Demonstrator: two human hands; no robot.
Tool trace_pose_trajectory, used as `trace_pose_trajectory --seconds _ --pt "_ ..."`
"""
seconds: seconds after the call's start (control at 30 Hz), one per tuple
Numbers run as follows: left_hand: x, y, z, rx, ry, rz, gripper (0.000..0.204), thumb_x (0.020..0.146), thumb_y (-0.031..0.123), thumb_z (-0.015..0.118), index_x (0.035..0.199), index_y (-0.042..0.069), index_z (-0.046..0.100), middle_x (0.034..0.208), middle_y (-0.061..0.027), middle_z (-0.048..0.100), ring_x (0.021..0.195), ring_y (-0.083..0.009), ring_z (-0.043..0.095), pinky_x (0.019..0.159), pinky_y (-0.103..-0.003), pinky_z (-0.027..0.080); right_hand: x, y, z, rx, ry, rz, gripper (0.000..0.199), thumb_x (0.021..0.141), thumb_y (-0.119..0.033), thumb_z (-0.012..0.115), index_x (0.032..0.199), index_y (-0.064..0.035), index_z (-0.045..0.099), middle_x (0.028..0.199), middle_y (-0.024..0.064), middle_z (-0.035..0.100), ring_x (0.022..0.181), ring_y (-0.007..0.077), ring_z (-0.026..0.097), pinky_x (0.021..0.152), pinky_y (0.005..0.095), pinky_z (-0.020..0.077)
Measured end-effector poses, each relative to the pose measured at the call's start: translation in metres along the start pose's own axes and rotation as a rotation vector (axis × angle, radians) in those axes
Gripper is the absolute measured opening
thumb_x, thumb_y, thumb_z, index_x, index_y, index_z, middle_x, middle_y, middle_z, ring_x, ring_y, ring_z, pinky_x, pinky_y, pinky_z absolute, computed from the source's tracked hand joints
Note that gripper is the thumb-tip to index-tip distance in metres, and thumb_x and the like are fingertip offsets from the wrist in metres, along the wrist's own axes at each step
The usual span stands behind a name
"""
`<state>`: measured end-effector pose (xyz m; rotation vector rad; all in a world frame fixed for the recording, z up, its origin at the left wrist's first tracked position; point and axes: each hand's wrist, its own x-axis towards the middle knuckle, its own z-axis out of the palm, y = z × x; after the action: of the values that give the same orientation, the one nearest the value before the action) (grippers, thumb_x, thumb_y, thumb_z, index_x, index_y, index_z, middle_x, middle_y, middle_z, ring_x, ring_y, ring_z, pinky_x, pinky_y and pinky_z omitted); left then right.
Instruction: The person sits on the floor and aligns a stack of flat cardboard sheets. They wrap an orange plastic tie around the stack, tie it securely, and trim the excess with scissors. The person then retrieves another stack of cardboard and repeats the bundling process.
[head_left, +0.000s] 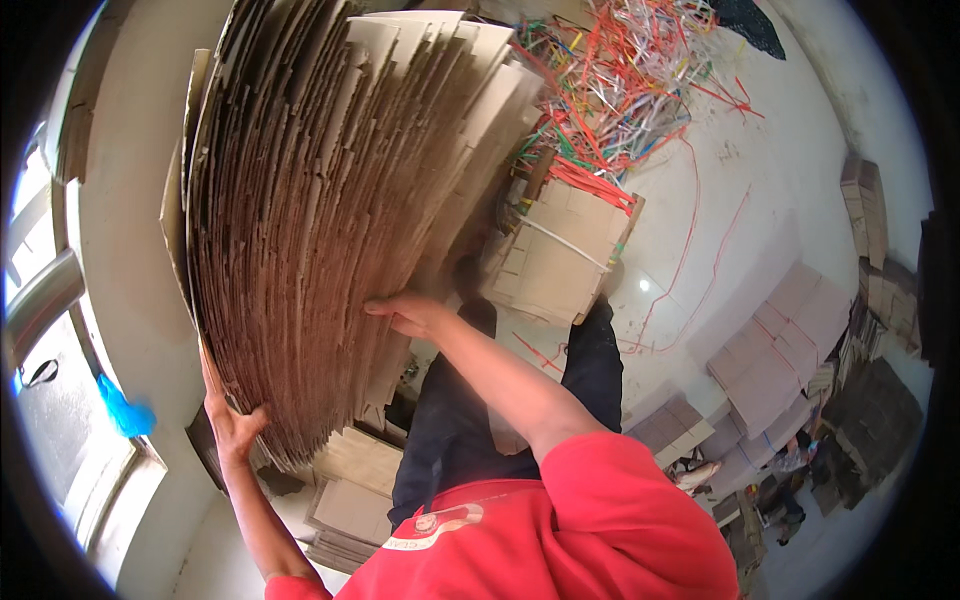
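Note:
A tall, thick stack of brown cardboard sheets stands on edge at my left, its many layered edges facing me. My left hand grips its lower left side, thumb on the near edges and fingers partly hidden along the outer sheet. My right hand is at the right part of the stack, fingers pointing left and pressed against the sheet edges. The rightmost sheets lean outward and look smeared by motion.
Ahead lies a tangled heap of coloured strapping strips, with loose red strips on the floor. A cardboard-topped seat or box stands between my legs. Tied cardboard bundles lie at right. A window with a blue bag is left.

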<state>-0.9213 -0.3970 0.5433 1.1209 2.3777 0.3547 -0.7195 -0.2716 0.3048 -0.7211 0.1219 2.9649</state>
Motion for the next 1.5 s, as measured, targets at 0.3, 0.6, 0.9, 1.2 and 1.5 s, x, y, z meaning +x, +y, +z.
trace_pose_trajectory --seconds 0.3,0.6,0.9,1.2,1.5 --pt "-0.043 0.087 0.005 0.119 0.099 -0.134 0.092 0.049 0.008 0.060 0.137 0.000 0.033 0.119 -0.0180 0.052 0.109 -0.0283 0.051 0.095 -0.035 0.039 -0.013 -0.005 -0.008 0.072 -0.131 -0.055 0.052 0.068 0.002 0.071 0.118 -0.0031 0.057 0.111 0.0082 0.062 0.100 0.0203 0.058 0.092 0.0326 0.0414" --pt "-0.058 0.237 -0.021 0.371 0.224 0.072 0.094 0.047 0.012 0.064 0.136 0.001 0.036 0.121 -0.0158 0.050 0.111 -0.0293 0.047 0.098 -0.039 0.035 -0.143 -0.118 0.036 0.061 -0.202 -0.508 0.075 0.063 0.007 0.069 0.130 -0.0028 0.036 0.094 0.0150 0.064 0.083 0.0244 0.063 0.073 0.0362 0.0492" --pt "-0.009 0.440 0.040 0.233 0.304 0.688 0.086 0.052 0.011 0.076 0.131 0.003 0.041 0.119 -0.0148 0.053 0.106 -0.0315 0.053 0.093 -0.040 0.041 -0.435 -0.285 0.015 -0.163 -0.014 -1.104 0.080 0.063 0.009 0.067 0.132 0.0000 0.028 0.085 0.0163 0.064 0.077 0.0246 0.064 0.077 0.0348 0.0494" --pt "0.013 0.718 0.212 -0.228 -0.260 1.045 0.074 0.059 0.002 0.072 0.126 -0.003 0.041 0.113 -0.0137 0.053 0.100 -0.0238 0.053 0.088 -0.036 0.044 -0.751 -0.309 -0.049 -0.033 0.466 -1.586 0.082 0.063 0.005 0.069 0.118 0.0134 0.009 0.082 0.0269 0.063 0.078 0.0338 0.065 0.084 0.0394 0.0507" --pt "-0.068 0.860 0.428 -0.479 -0.933 0.946 0.079 0.061 -0.003 0.074 0.129 -0.002 0.034 0.117 -0.0143 0.050 0.102 -0.0246 0.052 0.093 -0.039 0.042 -0.883 -0.242 -0.141 0.016 1.056 -1.749 0.053 0.065 0.000 0.071 0.088 0.0001 0.023 0.078 0.0240 0.063 0.074 0.0270 0.065 0.078 0.0354 0.0507"
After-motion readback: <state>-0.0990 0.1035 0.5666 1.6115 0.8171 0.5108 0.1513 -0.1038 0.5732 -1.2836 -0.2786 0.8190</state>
